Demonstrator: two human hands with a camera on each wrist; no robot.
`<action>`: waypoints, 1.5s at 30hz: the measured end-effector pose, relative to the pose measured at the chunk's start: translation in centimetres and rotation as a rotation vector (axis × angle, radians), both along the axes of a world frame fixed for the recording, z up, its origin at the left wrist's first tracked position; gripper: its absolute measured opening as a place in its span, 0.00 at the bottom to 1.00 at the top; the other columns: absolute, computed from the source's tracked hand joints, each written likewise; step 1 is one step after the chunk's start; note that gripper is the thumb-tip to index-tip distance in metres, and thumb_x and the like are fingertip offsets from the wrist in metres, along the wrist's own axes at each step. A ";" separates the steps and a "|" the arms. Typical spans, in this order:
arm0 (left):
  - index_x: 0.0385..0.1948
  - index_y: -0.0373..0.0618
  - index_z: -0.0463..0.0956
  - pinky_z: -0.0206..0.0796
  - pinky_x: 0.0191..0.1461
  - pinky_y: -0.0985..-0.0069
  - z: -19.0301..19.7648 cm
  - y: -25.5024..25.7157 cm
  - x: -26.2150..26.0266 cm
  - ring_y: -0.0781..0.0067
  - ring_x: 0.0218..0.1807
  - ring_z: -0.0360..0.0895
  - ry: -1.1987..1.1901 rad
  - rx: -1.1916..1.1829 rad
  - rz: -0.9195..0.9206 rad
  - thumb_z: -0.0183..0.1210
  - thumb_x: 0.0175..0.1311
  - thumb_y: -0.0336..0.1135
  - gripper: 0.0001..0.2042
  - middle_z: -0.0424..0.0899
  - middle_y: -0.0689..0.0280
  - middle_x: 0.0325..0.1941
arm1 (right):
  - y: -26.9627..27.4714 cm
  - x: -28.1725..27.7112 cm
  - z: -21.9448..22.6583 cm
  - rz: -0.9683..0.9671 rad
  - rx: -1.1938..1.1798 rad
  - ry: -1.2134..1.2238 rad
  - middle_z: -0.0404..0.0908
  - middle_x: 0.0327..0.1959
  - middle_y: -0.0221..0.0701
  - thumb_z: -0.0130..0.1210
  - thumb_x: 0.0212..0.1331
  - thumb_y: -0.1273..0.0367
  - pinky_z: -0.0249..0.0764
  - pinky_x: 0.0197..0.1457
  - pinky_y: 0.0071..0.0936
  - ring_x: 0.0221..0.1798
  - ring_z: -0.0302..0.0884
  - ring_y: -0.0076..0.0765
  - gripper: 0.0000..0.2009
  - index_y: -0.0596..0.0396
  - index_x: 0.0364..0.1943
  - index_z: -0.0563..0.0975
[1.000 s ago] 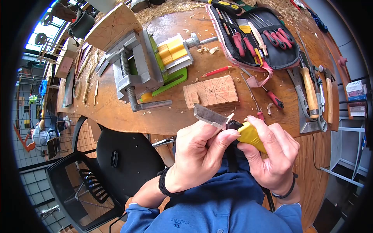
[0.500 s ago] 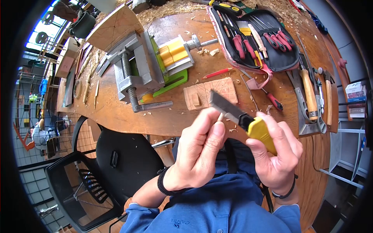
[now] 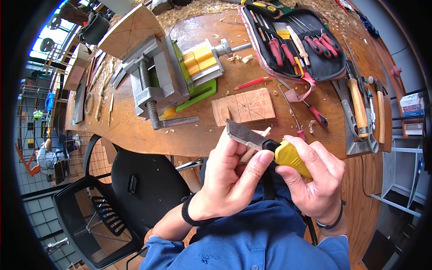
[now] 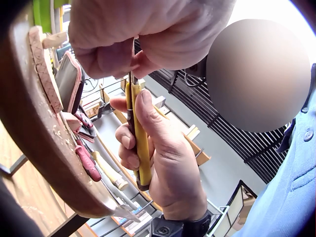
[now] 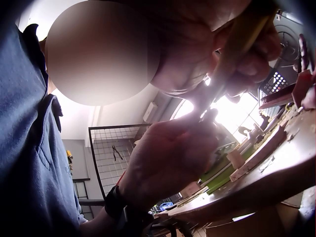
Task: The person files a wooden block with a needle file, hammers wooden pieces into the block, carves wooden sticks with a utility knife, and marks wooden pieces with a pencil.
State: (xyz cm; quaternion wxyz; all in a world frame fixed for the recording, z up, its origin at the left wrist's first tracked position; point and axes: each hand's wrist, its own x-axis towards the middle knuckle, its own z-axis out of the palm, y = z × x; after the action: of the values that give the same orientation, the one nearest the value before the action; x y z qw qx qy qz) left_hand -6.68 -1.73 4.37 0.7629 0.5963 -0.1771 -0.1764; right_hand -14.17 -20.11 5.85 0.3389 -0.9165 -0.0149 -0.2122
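My right hand (image 3: 315, 173) grips a yellow utility knife (image 3: 292, 159), its wide blade (image 3: 245, 135) extended and angled toward the left. In my left hand (image 3: 227, 180) a thin wooden stick (image 3: 247, 155) is pinched between thumb and fingers. The blade crosses over the stick, close to the left thumb and fingertips. The left wrist view shows the right fingers wrapped round the knife's yellow handle (image 4: 141, 148), thumb along its side. Both hands are held in front of the blue shirt, near the bench edge.
On the wooden bench (image 3: 207, 139) lie a marked wood block (image 3: 247, 105), a red pencil (image 3: 251, 83) and a red-handled tool (image 3: 318, 115). A metal vise (image 3: 162, 85) stands left, an open tool case (image 3: 292, 45) behind, a hammer (image 3: 381, 112) right. A black chair (image 3: 148, 184) sits lower left.
The knife swung up and right off the stick half a second ago, then came back left over it. The left hand tilted slightly and still holds the stick.
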 end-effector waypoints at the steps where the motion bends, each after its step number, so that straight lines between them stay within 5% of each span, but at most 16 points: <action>1: 0.56 0.35 0.73 0.69 0.46 0.86 -0.2 0.3 0.1 0.89 0.44 0.76 -0.055 0.062 -0.019 0.63 0.79 0.23 0.11 0.86 0.67 0.42 | 0.0 -0.1 0.0 0.005 -0.023 -0.009 0.82 0.30 0.34 0.75 0.62 0.56 0.78 0.32 0.39 0.28 0.83 0.43 0.25 0.58 0.58 0.87; 11: 0.50 0.36 0.76 0.65 0.39 0.89 -0.4 0.1 0.1 0.94 0.37 0.72 -0.077 0.163 0.070 0.69 0.76 0.25 0.11 0.86 0.71 0.35 | 0.1 0.1 -0.4 -0.052 -0.102 -0.146 0.80 0.29 0.33 0.74 0.65 0.57 0.74 0.29 0.36 0.25 0.79 0.39 0.26 0.61 0.59 0.86; 14: 0.50 0.37 0.77 0.64 0.40 0.89 0.0 0.0 0.3 0.95 0.36 0.70 -0.149 0.162 0.076 0.65 0.80 0.28 0.07 0.84 0.73 0.36 | 0.2 0.3 -0.7 -0.100 -0.020 -0.195 0.81 0.29 0.34 0.74 0.66 0.57 0.75 0.29 0.36 0.26 0.80 0.39 0.25 0.62 0.59 0.86; 17: 0.49 0.38 0.77 0.62 0.41 0.88 0.8 -0.2 0.4 0.93 0.36 0.68 0.124 -0.076 -0.004 0.59 0.84 0.30 0.05 0.80 0.74 0.37 | -0.1 0.2 -0.4 -0.100 0.010 -0.155 0.81 0.29 0.34 0.74 0.66 0.57 0.77 0.30 0.37 0.26 0.82 0.41 0.25 0.62 0.58 0.86; 19: 0.59 0.35 0.78 0.54 0.33 0.88 0.4 -0.4 0.2 0.92 0.29 0.64 0.053 0.037 0.012 0.52 0.88 0.34 0.12 0.80 0.74 0.34 | -0.2 0.1 -0.2 -0.068 -0.020 -0.123 0.81 0.29 0.34 0.74 0.65 0.57 0.77 0.31 0.37 0.27 0.82 0.41 0.25 0.61 0.58 0.86; 20: 0.68 0.33 0.74 0.63 0.40 0.88 0.4 0.2 0.5 0.89 0.35 0.71 0.045 0.059 -0.056 0.53 0.87 0.32 0.17 0.84 0.69 0.41 | -0.2 0.1 -0.2 -0.034 -0.049 -0.090 0.82 0.29 0.34 0.74 0.65 0.56 0.77 0.31 0.38 0.27 0.82 0.42 0.25 0.61 0.58 0.86; 29: 0.68 0.32 0.75 0.70 0.49 0.86 0.2 0.5 0.2 0.88 0.43 0.75 -0.037 0.084 -0.099 0.62 0.80 0.27 0.19 0.84 0.72 0.42 | 0.1 0.0 -0.5 -0.028 -0.036 -0.058 0.80 0.29 0.34 0.74 0.64 0.56 0.78 0.31 0.39 0.27 0.82 0.42 0.26 0.59 0.59 0.86; 34: 0.55 0.34 0.77 0.72 0.46 0.86 -0.1 -0.3 0.0 0.90 0.43 0.77 -0.045 0.071 0.057 0.67 0.77 0.25 0.12 0.87 0.69 0.41 | 0.2 -0.2 -0.4 -0.012 -0.094 -0.063 0.78 0.28 0.32 0.75 0.63 0.56 0.75 0.30 0.38 0.26 0.79 0.41 0.26 0.59 0.59 0.86; 45: 0.51 0.36 0.76 0.64 0.37 0.87 -1.1 -0.5 0.2 0.92 0.34 0.68 -0.140 0.171 0.089 0.70 0.75 0.28 0.12 0.84 0.72 0.31 | 0.6 0.2 -1.0 -0.079 -0.108 -0.202 0.79 0.29 0.31 0.75 0.64 0.57 0.73 0.29 0.35 0.25 0.78 0.39 0.26 0.62 0.59 0.86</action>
State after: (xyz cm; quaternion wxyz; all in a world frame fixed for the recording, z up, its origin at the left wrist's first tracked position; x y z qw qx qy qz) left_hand -6.51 -2.22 3.25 0.7021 0.6773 -0.1876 -0.1148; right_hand -13.96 -19.55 4.89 0.2774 -0.9072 -0.0241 -0.3154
